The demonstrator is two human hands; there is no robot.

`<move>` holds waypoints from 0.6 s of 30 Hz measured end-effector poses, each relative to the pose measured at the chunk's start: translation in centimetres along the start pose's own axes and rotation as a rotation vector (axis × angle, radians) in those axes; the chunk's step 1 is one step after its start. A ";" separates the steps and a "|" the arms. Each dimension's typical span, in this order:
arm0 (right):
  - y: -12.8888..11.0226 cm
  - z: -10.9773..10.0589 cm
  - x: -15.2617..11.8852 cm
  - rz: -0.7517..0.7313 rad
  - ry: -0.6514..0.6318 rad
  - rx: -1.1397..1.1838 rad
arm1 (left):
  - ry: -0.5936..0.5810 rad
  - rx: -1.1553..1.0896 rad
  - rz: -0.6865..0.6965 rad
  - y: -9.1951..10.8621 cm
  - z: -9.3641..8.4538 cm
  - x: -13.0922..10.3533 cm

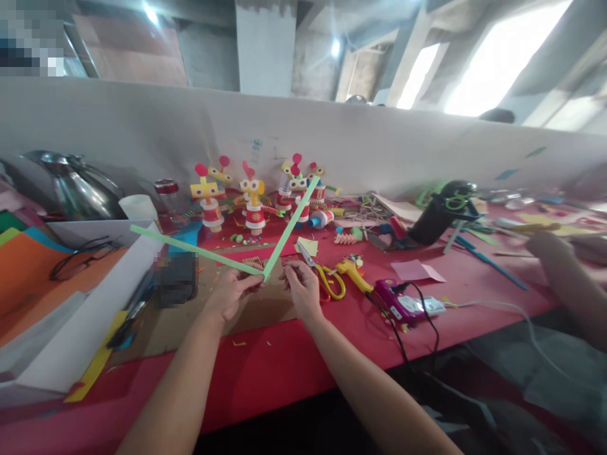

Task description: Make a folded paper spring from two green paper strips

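Note:
Two light green paper strips (289,234) meet in a V above the brown cardboard sheet (279,303). My left hand (231,292) pinches them where they join, thumb on top. Just right of that joint is my right hand (302,283), its fingers curled and pressed together; whatever they may hold is too small to make out. Behind my right hand lie scissors (339,283) with yellow handles, beside a yellow glue gun (355,276). Several paper-cup figures (254,212) with yellow heads and red crests stand farther back.
A white box (71,341) holding coloured paper and glasses (78,259) stands left, near a metal jug (78,186). To the right are a purple power strip (403,304) with cords, a black holder (429,218) and another person's arm (569,284). A white partition (379,145) rises behind.

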State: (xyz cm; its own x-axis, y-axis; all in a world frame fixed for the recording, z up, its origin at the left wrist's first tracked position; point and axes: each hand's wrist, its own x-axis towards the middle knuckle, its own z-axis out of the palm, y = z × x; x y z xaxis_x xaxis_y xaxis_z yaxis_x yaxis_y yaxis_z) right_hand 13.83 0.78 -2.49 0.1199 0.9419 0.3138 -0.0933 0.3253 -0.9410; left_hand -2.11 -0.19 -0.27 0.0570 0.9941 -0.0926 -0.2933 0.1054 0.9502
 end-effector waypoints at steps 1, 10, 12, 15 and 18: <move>-0.1 0.0 0.0 0.000 -0.025 -0.007 | -0.008 -0.007 0.002 0.0 0.0 0.0; -0.3 0.6 -0.4 0.113 -0.308 0.107 | -0.001 0.005 0.021 0.2 0.7 -0.3; -0.1 0.7 -0.4 0.097 -0.274 0.098 | 0.014 0.005 0.020 0.1 0.8 -0.3; 0.2 0.6 -0.2 0.099 -0.240 0.096 | 0.021 -0.004 0.012 -0.1 0.9 -0.1; 0.5 0.6 -0.1 0.104 -0.233 0.092 | 0.015 -0.023 0.006 -0.3 0.8 0.0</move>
State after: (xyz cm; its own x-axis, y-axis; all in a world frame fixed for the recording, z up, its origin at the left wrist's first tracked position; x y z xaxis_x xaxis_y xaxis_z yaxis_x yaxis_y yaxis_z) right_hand 13.22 0.87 -2.88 -0.1244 0.9610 0.2471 -0.1842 0.2224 -0.9574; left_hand -1.22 -0.20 -0.29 0.0411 0.9949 -0.0920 -0.3151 0.1003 0.9438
